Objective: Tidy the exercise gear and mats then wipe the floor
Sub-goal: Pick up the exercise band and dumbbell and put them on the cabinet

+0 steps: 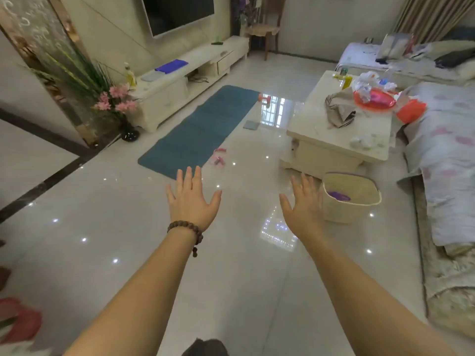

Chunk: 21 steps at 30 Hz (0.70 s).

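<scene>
Both hands are out in front over the glossy tiled floor (128, 253), and neither one carries a thing. The left hand (191, 199) is spread wide, fingers straight and fanned, a brown bead bracelet (186, 228) round its wrist. The right hand (304, 201) is flat and open too, fingers straight and closer together, just beside the woven basket (359, 209), which stands on the floor with something purple (339, 196) lying inside.

Ahead, the teal exercise mat (203, 129) lies unrolled flat on the floor, running away toward the long TV cabinet (180, 80). Just off its near right edge sits a pink skipping rope (218, 156) (small and blurred, so take that name loosely). At the mat's far end there is a pink dumbbell (264, 98), and near the mat's right side a small grey square pad (250, 124) rests on the tiles.

To the right stands the low cream surface (321, 116), with a crumpled grey cloth (339, 111) and a red tray (374, 100) on it. A folded blue cloth (171, 66) lies on the cabinet.
</scene>
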Available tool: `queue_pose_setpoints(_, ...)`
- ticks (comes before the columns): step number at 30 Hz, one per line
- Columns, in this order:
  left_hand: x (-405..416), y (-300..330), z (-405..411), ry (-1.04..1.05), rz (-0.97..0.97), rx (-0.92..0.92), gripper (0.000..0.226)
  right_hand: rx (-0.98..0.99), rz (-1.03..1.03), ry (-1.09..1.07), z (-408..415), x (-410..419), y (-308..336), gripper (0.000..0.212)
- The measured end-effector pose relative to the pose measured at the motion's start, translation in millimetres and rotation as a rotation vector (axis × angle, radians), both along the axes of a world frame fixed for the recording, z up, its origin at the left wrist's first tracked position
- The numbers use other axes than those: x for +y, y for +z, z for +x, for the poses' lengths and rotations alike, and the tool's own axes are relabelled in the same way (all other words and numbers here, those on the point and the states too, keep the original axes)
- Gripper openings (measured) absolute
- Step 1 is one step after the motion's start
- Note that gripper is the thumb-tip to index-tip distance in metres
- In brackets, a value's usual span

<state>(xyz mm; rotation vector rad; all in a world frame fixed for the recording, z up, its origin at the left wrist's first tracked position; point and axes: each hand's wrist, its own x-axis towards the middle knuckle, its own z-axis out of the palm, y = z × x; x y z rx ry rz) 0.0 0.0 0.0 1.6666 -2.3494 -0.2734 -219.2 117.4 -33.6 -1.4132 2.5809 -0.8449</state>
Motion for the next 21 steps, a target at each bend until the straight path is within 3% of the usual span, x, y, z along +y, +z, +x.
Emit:
queue_pose_setpoints(11, -57.4, -86.1, -39.6, 0.028, 0.165, -0.14, 0.076, -0.025, 0.223, 0.034, -51.5, -59.5, -73.1, 0.056)
queue_pose_setpoints(21, -263.1, -107.6, -127.2, 0.046, 0.227, -0.217, 0.075, -0.081, 0.346, 0.011, -146.9, -259.5, -83.1, 0.057)
